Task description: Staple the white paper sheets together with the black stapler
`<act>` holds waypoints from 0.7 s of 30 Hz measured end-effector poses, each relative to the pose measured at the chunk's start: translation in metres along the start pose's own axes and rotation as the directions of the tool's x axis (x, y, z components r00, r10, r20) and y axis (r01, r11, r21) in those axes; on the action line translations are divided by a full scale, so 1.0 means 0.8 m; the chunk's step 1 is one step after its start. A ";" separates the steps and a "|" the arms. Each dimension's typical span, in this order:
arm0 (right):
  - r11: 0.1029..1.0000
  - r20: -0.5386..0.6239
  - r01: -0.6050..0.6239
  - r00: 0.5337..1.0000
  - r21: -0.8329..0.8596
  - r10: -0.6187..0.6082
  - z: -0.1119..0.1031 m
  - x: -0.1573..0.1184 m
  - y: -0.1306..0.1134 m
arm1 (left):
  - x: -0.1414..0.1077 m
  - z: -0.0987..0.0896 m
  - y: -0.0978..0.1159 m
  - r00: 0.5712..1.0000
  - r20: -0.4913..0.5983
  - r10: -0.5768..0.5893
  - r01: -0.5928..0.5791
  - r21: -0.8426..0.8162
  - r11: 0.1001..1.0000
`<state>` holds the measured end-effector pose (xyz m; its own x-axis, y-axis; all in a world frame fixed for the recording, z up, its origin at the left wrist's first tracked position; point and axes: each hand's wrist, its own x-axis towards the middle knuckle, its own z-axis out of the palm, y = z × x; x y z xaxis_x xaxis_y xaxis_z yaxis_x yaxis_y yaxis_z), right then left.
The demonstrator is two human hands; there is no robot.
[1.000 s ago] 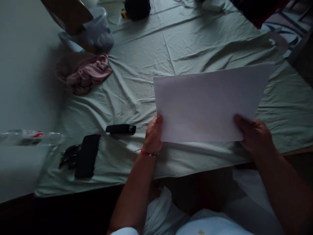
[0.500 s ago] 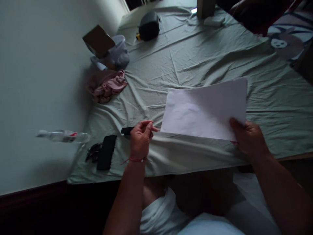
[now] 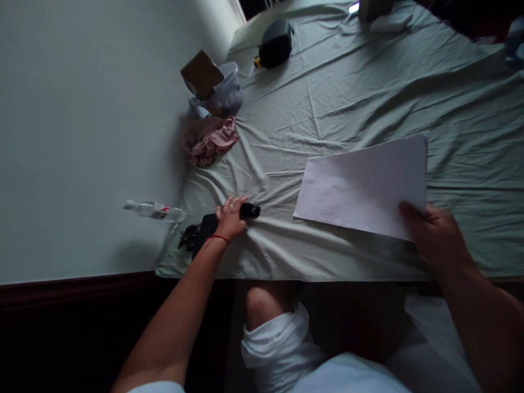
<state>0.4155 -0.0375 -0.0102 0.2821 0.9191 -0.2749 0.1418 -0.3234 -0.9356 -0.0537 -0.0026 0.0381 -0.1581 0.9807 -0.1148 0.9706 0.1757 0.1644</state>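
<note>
Right hand (image 3: 440, 237) pinches white paper (image 3: 364, 188) firmly at its 4 o'clock corner, thumb flat on top, other fingers mostly hidden beneath; grip closed. Paper tilts out from that hand over the pale green cloth (image 3: 339, 98), between 2 and 3 o'clock from left hand (image 3: 230, 218); can't tell if its far edge rests on the cloth. Left hand is palm down over a slim black object (image 3: 251, 210), fingers part spread and slightly bent, one end poking out toward 3 o'clock. Can't tell if those fingers have closed round it. Red bracelet (image 3: 220, 237) on that wrist. Black phone (image 3: 207, 226) just beside it between 8 and 9 o'clock, partly covered by the arm, dark bunch (image 3: 189, 237) next to it. From left hand: bottle (image 3: 158, 210) at 9 o'clock, pink fabric (image 3: 213, 142) between 11 and 12, plastic tub (image 3: 230, 97) at 12.
</note>
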 end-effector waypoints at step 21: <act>0.867 -0.113 -0.245 0.940 0.433 0.322 0.001 -0.015 -0.067 | -0.007 0.056 0.099 0.989 -0.146 0.017 -0.092 -0.527 0.845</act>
<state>0.4036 -0.0313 0.0429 0.4184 0.7344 -0.5344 -0.3572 -0.4079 -0.8402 0.0325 0.0021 0.0081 -0.1666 0.9855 0.0318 0.7389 0.1034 0.6658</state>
